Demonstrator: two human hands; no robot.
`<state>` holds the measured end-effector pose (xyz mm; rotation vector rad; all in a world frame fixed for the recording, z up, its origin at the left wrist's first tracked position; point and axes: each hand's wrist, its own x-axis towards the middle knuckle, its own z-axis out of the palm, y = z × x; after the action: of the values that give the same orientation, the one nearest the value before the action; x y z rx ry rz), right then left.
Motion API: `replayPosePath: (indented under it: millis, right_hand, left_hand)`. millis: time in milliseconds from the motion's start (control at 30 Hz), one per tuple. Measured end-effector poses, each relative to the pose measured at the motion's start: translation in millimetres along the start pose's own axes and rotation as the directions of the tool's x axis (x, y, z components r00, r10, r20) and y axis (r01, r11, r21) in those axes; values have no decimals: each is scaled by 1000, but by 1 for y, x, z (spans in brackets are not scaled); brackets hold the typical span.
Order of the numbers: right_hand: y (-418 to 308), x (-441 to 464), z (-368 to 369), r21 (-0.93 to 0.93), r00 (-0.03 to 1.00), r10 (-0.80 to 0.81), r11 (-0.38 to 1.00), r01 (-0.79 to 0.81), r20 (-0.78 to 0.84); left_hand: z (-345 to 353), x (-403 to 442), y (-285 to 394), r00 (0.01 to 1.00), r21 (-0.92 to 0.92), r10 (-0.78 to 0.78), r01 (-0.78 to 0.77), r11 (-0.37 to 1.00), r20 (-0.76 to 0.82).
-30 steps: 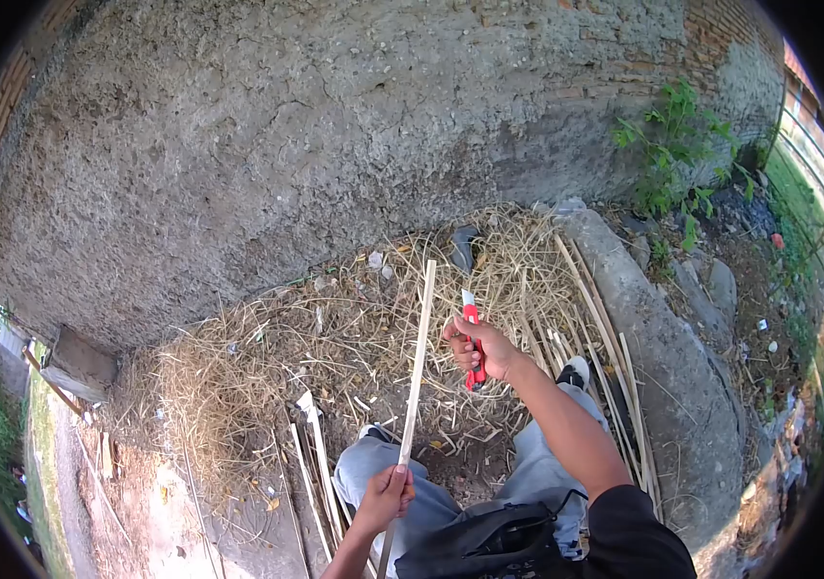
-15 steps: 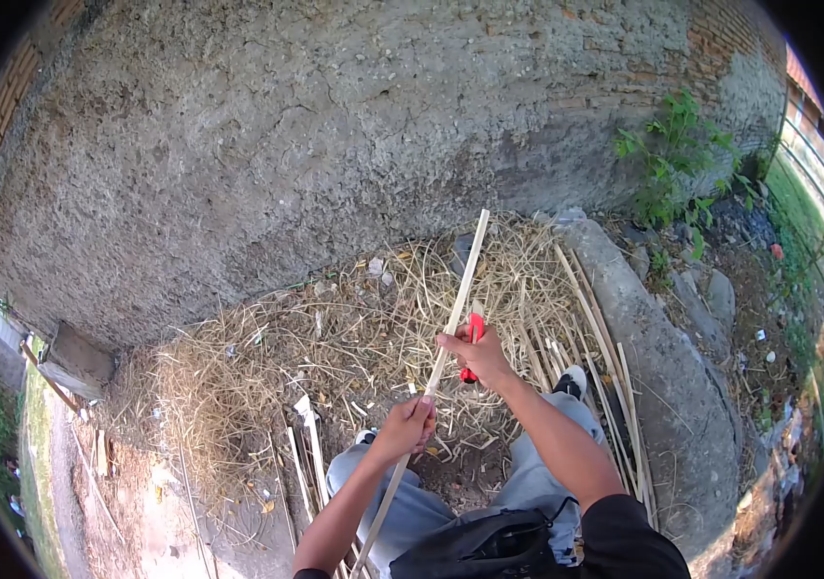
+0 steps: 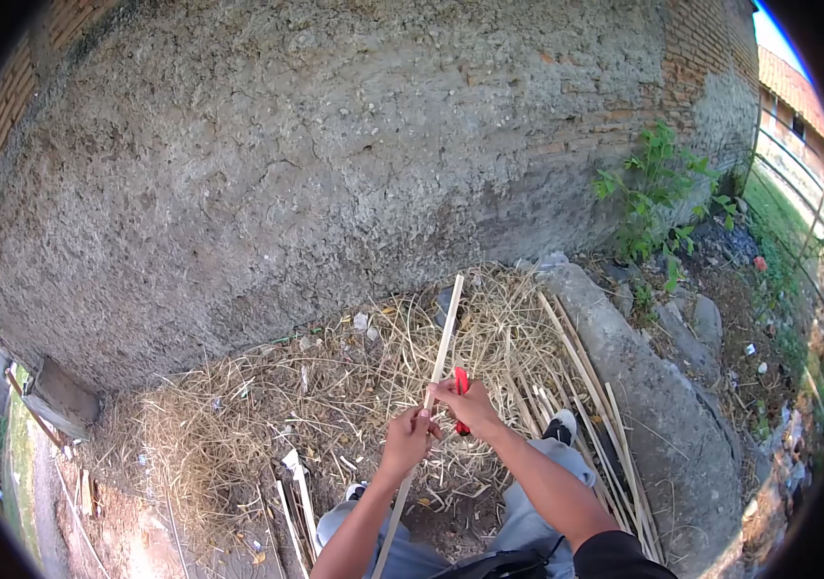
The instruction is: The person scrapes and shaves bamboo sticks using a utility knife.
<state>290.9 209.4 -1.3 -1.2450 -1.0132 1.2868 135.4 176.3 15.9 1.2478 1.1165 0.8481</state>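
Observation:
A long pale strip of split bamboo [image 3: 446,333] slants from near the wall's foot down past my legs. My left hand [image 3: 406,447] is closed around its middle. Just above, my right hand [image 3: 470,410] grips a red cutter knife [image 3: 461,378], with its thumb side against the strip. The knife's blade is hidden or too small to make out. Little space separates the two hands. Loose shavings [image 3: 335,405] cover the ground beneath them.
A rough plastered wall [image 3: 335,164] rises ahead. More bamboo strips [image 3: 581,352] lie beside my right shoe [image 3: 560,425], and a few [image 3: 301,492] lie at my left. A raised stone edge [image 3: 624,357] borders the right, with a leafy plant [image 3: 658,193] beyond.
The view has tilted up, so the wall fills more of it. My right hand with the cutter knife has come down the strip, closer to my left hand.

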Motion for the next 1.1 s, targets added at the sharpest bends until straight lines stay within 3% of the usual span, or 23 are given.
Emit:
replayPosePath:
  millis: [167,200,300,367,433,500,567,633,700,767,867,900,967,1033,1100]
  right_hand:
    - [-9,10,-7,194,996,74,979,-62,-56]
    - [-8,12,-6,171,991,72,984,-52,-114]
    - [1,15,-9,62,997,34,998,-30,-70]
    - [2,11,-7,64,997,29,998,-24,-75]
    - [-1,6,-4,46,999,45,998,-45,-2]
    - [-3,5,-3,-6,998,37,999,-37,42]
    - [-6,5,-7,-304,978,122,950,-66,168]
    - [-1,12,-18,-277,961,124,960,-52,248]
    - [4,18,-30,-301,919,3,945,126,394]
    - [12,24,-44,-394,905,64,912,119,421]
    - [-3,17,-49,-743,988,48,664,80,149]
    - [-1,15,-51,-742,989,52,666,71,141]
    - [4,12,-55,-913,980,-113,359,196,166]
    - [-1,8,-49,-911,972,-164,350,218,170]
    - [-4,7,-42,-945,971,-164,253,209,171]
  left_hand:
    - [-3,-7,-19,998,-39,-69,69,997,11]
    - [-3,-12,-11,990,-58,-126,129,990,58]
    - [-3,-13,-20,980,-9,-186,187,982,66]
    - [0,-10,-24,993,-67,-112,113,991,26]
    - [2,-7,-23,999,-120,-38,34,992,-25]
    - [0,-3,-21,992,-194,-76,94,976,101]
    - [-1,0,-32,990,-177,-56,78,981,127]
    - [3,-2,-34,974,-263,-176,209,942,143]
    - [11,-7,-38,976,-257,-184,209,944,118]
    - [13,-13,-37,976,-204,-190,208,957,105]
    - [11,-19,-33,948,-241,-270,304,922,166]
    - [10,-19,-30,933,-254,-300,344,904,197]
    - [11,-23,-27,916,-285,-336,389,876,218]
    - [9,-25,-26,883,-317,-402,463,828,241]
    - [10,-25,-28,880,-322,-403,468,823,250]
